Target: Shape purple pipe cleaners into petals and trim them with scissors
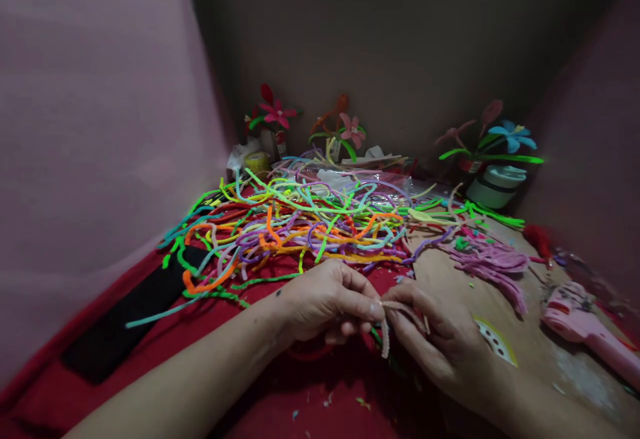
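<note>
My left hand (325, 302) and my right hand (440, 342) meet low in the middle, over a red cloth (165, 359). Both pinch a short pale pink pipe cleaner piece (393, 312), bent so that one end hangs down between the fingertips. Just beyond the hands lies a big tangle of pipe cleaners (300, 225) in orange, green, purple, yellow and teal.
A bundle of pink pipe cleaners (493, 262) lies on a wooden board (545, 352) at right, next to a pink glue gun (585, 325). Finished pipe-cleaner flowers (275, 115) stand at the back, a white jar (495, 185) back right. A black strip (130, 312) lies left.
</note>
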A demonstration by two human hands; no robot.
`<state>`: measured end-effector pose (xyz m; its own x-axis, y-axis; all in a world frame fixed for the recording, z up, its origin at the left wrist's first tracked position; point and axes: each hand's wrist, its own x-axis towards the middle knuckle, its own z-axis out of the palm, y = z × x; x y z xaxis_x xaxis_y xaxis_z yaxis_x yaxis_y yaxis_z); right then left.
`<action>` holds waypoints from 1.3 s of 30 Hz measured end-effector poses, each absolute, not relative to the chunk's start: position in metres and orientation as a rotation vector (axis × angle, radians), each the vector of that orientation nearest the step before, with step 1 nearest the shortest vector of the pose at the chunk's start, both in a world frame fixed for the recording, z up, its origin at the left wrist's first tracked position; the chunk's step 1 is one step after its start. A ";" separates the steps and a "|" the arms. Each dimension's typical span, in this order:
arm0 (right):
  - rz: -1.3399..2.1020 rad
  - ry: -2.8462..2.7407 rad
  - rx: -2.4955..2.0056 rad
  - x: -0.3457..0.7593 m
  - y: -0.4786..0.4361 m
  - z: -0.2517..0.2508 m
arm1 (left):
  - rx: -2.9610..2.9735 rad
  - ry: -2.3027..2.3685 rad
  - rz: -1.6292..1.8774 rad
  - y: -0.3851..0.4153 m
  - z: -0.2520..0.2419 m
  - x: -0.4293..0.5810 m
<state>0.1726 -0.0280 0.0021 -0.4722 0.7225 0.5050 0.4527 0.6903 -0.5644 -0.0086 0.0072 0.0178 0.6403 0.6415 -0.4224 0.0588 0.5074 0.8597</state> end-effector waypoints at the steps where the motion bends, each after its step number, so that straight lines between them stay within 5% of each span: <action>1: 0.395 -2.166 -0.872 0.173 -0.028 0.003 | 0.983 0.825 0.397 0.007 0.019 -0.008; 7: 0.107 -2.225 -0.859 0.174 -0.031 0.006 | 1.237 0.958 0.433 -0.002 0.022 -0.002; 13: 0.242 -2.158 -0.975 0.170 -0.037 0.007 | 2.688 1.066 0.792 -0.027 0.017 0.003; 22: 1.715 -1.296 -1.146 0.165 -0.025 -0.001 | 3.356 0.962 0.737 -0.035 0.011 0.004; 27: 1.928 -1.031 -0.973 0.166 -0.018 -0.003 | 3.101 1.005 0.925 -0.026 0.011 0.002; 31: 1.874 -1.098 -0.901 0.170 -0.018 -0.002 | 2.187 1.193 1.032 -0.007 0.018 -0.003; 39: 1.528 -1.642 -0.935 0.174 -0.028 0.009 | 0.912 0.747 0.409 0.008 0.017 -0.008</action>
